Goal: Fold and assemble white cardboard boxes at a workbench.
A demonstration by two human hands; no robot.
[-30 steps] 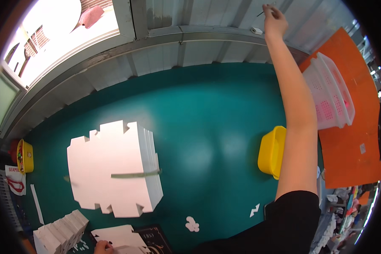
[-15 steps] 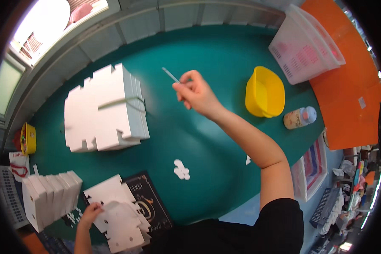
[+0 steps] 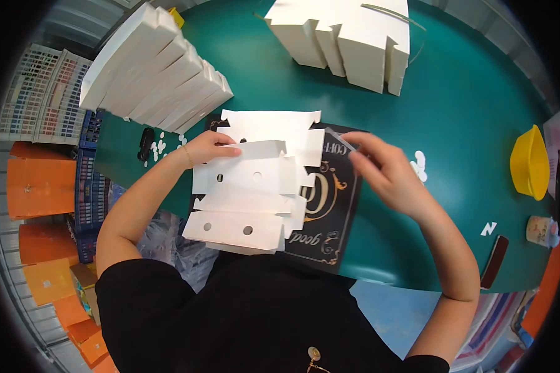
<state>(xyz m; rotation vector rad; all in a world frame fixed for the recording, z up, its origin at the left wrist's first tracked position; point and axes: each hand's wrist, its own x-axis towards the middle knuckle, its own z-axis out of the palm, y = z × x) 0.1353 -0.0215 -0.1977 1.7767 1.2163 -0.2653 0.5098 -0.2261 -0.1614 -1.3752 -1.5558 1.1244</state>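
A white die-cut cardboard blank (image 3: 236, 202) with round holes lies partly folded over on other white card, above a black printed mat (image 3: 348, 205). My left hand (image 3: 211, 149) pinches the folded panel's far left edge, thumb on top. Over the mat's far right corner, my right hand (image 3: 386, 171) holds a thin translucent strip (image 3: 341, 139) between thumb and fingers. The strip points left toward the card, apart from it as far as I can see. Round white cut-outs (image 3: 419, 166) lie just right of my right hand.
Folded white boxes (image 3: 162, 74) stand in a row at far left; a strapped stack of white blanks (image 3: 348, 43) is at the back. On the right are a yellow tub (image 3: 530, 163), a bottle (image 3: 539, 230) and a phone-like dark slab (image 3: 494, 261). A black tool (image 3: 146, 144) lies left.
The view has swung left and down toward the mat. My right hand has brought the strip from the open table beside the stack to the mat. My left hand stays on the card.
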